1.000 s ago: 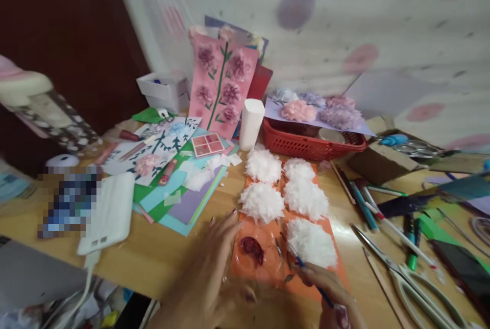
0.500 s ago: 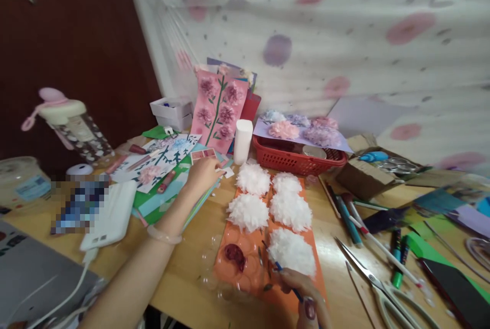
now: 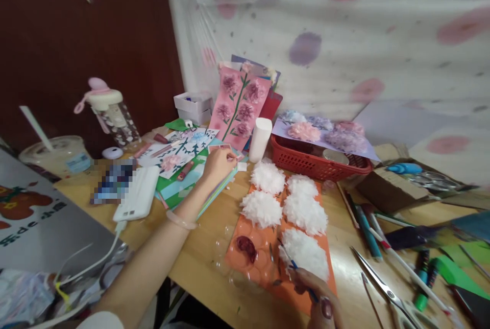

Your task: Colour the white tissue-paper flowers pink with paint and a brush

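My left hand (image 3: 220, 164) reaches to the small pink-edged palette (image 3: 225, 148) on the papers, its fingers bent together over it; what they grip is hidden. Beside those fingertips lies a small white piece (image 3: 242, 166). In my right hand (image 3: 316, 293) is a thin blue brush (image 3: 294, 263), its tip at the lowest white fluffy flower (image 3: 305, 253). Several white flowers sit on the orange card (image 3: 281, 260). A clear round-welled palette (image 3: 260, 239) with dark red paint (image 3: 246, 248) rests on the card's lower left.
Behind the card stand a white bottle (image 3: 261, 140) and a red basket (image 3: 317, 163). Scissors (image 3: 388, 292), pens (image 3: 369, 232) and a cardboard box (image 3: 394, 186) are on the right. A power bank (image 3: 138, 193), cup (image 3: 57, 158) and water bottle (image 3: 115, 117) are on the left.
The view has turned left, so things sit further right in the frame. My left hand's fingers have drawn in at the pink-edged palette. My right hand still holds the brush by the flower.
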`<state>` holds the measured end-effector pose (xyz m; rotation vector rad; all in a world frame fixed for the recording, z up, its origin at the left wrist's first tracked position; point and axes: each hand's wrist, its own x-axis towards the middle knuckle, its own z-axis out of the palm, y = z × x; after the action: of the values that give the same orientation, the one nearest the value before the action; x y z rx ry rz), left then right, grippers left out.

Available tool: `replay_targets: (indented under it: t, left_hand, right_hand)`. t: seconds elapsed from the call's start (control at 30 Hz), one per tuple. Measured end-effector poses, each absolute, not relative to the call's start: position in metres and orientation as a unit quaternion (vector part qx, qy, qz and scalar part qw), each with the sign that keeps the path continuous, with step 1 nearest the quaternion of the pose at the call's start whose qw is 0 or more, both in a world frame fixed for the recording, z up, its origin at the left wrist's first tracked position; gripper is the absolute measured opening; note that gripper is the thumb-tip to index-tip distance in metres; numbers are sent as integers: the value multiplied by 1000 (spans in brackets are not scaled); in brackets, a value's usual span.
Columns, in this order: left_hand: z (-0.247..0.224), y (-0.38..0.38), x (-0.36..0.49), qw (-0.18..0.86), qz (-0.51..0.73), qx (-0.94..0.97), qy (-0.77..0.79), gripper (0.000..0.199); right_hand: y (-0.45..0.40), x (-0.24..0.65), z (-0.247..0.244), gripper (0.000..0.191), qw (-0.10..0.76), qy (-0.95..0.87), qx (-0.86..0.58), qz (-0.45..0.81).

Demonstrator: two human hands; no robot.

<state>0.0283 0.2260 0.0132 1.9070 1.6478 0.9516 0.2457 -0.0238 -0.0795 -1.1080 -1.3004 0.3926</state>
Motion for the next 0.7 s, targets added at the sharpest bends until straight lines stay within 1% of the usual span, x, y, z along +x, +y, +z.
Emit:
replay_targets:
  t: [0.1,0.13,0.27,0.37,0.43,0.5,0.6,0.7]
  left_hand:
    - [26,215,20,295,443,624,572,10]
    - [31,207,17,324,472,600,558,12]
    - [45,156,8,439,546,526,483,30]
    - [45,104,12,506,562,479,446,34]
    - [43,71,18,606,557,390,414,34]
    - [43,44,26,667,536,335,395,32]
    - [46,17,33,720,513,296,362,29]
    - [49,7,34,741,508,288,332,28]
  right_hand:
    - [-21,258,-80,45,632,-583,-478,181]
    - [-21,258,-77,44,635,-580,-477,184]
    - [-29,238,-47,38,667,-562,-450,193]
    - [-36,211,-16,27,717,-540,-387,211]
    - [-40,193,-1,28,726,-532,-352,258]
    - [-43,178,6,29,731,-506,-345,300]
    - [-49,168,5,28,731,-483,-341,341]
    - [-53,169,-1,27,731,-479,-343,344]
